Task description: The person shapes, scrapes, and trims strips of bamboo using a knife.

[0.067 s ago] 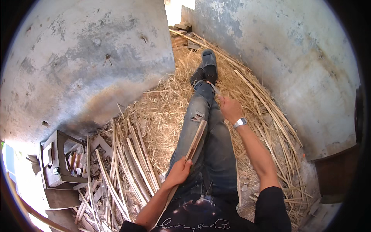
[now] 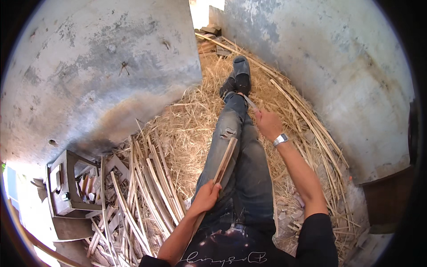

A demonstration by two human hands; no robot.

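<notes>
Over our legs (image 2: pixel 251 173), we should steady the wooden strip (image 2: pixel 226 159) our left grip (image 2: pixel 207 196) clamps, right grip (image 2: pixel 269 126) wrapped around the knife (image 2: pixel 251 102).

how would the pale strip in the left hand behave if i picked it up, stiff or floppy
Probably fairly stiff: the strip runs straight beyond the left hand. Likely light, being slender and held one-handed. Its flat, narrow shape suggests sliding rather than rolling.
</notes>
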